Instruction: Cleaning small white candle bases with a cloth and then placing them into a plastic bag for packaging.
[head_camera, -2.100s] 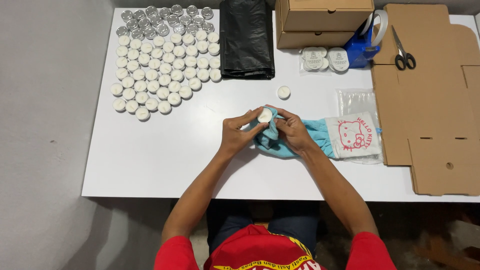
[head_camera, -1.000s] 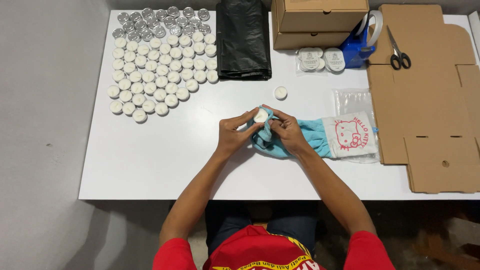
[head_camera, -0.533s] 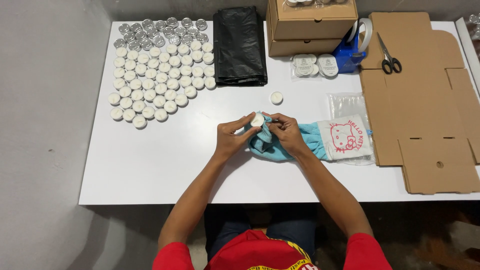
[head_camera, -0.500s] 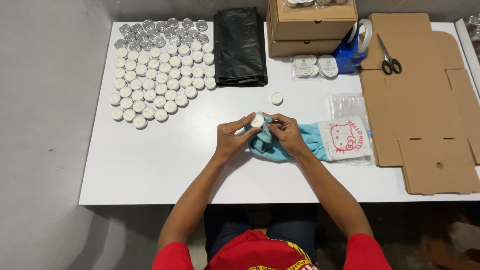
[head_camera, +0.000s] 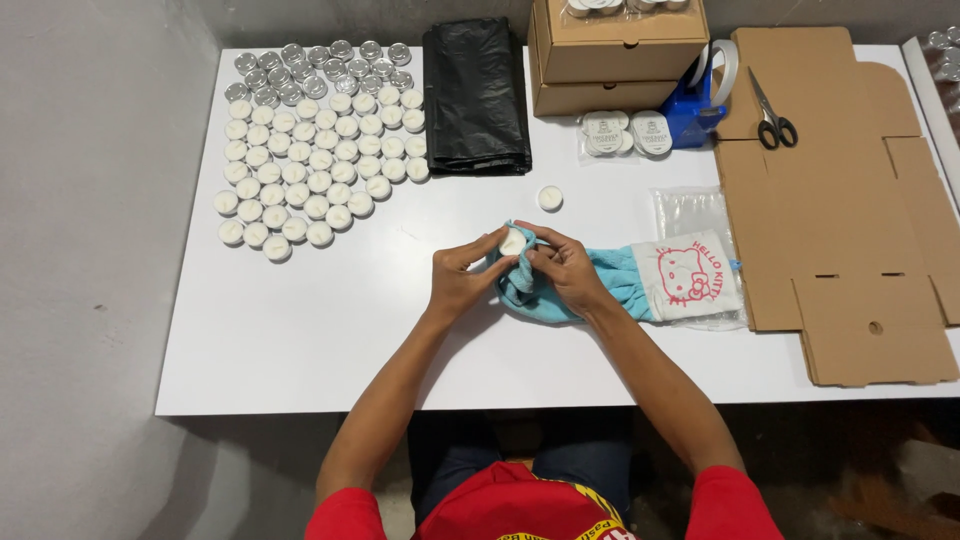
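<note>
my left hand (head_camera: 462, 282) pinches a small white candle (head_camera: 513, 241) by its rim, fingers curled close round it. my right hand (head_camera: 562, 271) is bunched shut on the blue cloth (head_camera: 620, 278), pressing a fold against the candle's side. the candle sits just above the cloth's left end, off the table (head_camera: 300, 330). its lower half is hidden by the cloth and my fingers, so i cannot tell whether it has a metal cup. the cloth's middle is covered by my right hand; its right end, with a pink cartoon print, lies over a clear bag (head_camera: 690, 205). a lone candle (head_camera: 550, 197) sits above the cloth, the rows of candles (head_camera: 310, 150) well to its upper left, a black bag (head_camera: 475, 95) between. the boxes (head_camera: 615, 50) above are cut off by the top edge. since half a second ago my hands and the candle have hardly shifted.
</note>
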